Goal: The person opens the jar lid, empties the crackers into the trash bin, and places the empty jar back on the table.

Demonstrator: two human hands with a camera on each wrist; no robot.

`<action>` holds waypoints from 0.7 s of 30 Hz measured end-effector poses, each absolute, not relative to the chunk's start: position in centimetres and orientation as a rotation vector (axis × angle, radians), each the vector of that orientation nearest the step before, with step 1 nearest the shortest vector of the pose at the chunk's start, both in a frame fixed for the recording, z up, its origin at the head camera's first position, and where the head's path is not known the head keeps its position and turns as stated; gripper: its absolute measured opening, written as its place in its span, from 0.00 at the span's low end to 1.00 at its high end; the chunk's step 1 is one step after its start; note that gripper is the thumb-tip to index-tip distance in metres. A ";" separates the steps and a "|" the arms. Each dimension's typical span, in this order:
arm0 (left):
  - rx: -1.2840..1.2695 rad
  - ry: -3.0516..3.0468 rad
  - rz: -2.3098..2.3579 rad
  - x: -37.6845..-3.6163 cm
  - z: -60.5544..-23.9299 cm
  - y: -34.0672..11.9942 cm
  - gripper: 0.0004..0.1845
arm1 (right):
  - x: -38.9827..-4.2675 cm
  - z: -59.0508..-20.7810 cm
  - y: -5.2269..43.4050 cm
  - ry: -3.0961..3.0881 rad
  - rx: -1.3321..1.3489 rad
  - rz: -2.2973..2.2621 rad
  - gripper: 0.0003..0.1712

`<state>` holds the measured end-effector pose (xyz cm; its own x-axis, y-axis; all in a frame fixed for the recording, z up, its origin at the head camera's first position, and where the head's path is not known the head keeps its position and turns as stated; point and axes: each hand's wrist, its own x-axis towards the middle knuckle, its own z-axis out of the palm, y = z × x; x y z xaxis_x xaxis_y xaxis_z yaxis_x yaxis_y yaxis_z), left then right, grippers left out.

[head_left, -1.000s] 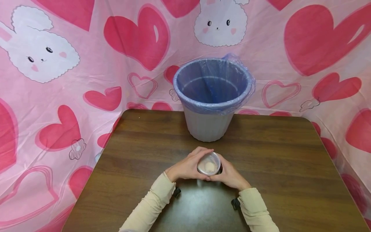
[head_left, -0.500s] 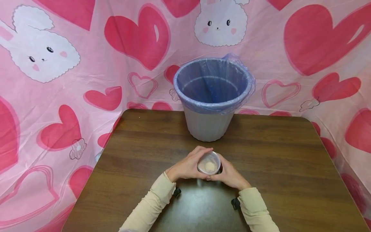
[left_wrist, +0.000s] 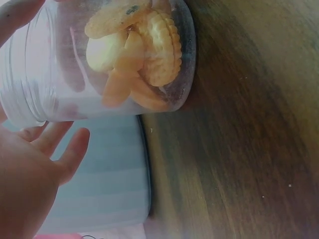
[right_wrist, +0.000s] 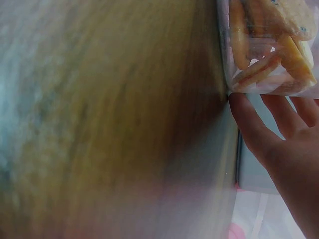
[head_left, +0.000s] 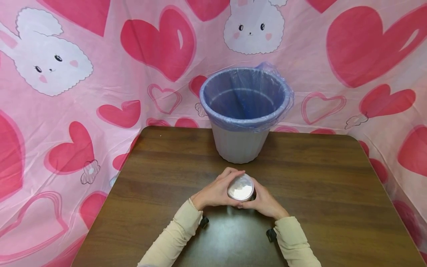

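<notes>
Clear jar (head_left: 240, 188) of biscuits (left_wrist: 134, 55) is standing on the brown table (head_left: 320, 193), near the middle, well short of the bin. I'm seeing the left hand (head_left: 215, 192) cupping its left side, fingers curling round the wall; the lid is catching glare on top. The right hand (head_left: 263, 202) is wrapping the right side, fingers (right_wrist: 279, 124) lying against the jar's base. Far behind, the grey bin (head_left: 241, 142) with a blue liner (head_left: 245, 98) is sitting at the table's far edge.
</notes>
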<state>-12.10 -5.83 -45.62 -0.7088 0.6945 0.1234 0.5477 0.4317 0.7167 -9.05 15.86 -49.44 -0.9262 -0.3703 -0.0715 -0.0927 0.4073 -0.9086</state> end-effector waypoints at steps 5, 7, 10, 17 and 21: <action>1.097 2.503 1.145 -12.1 -45.6 -5.9 0.50 | -9.1 -49.6 15.9 2.408 -0.400 -1.521 0.57; 1.102 2.505 1.146 -12.1 -45.7 -5.9 0.50 | -9.1 -49.7 15.8 2.408 -0.392 -1.520 0.56; 1.110 2.508 1.144 -12.1 -45.7 -5.9 0.50 | -8.9 -49.2 15.7 2.409 -0.385 -1.518 0.55; 1.092 2.489 1.156 -12.1 -45.7 -6.0 0.47 | -8.2 -46.2 15.3 2.364 -0.421 -1.532 0.53; 1.086 2.484 1.162 -12.1 -45.7 -6.1 0.47 | -8.1 -45.7 15.3 2.363 -0.417 -1.522 0.53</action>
<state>-12.09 -6.08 -45.75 -0.7126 0.6900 0.1266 0.5395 0.4237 0.7277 -8.09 15.27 -45.71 -0.9133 -0.3967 -0.0922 -0.0800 0.3968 -0.9144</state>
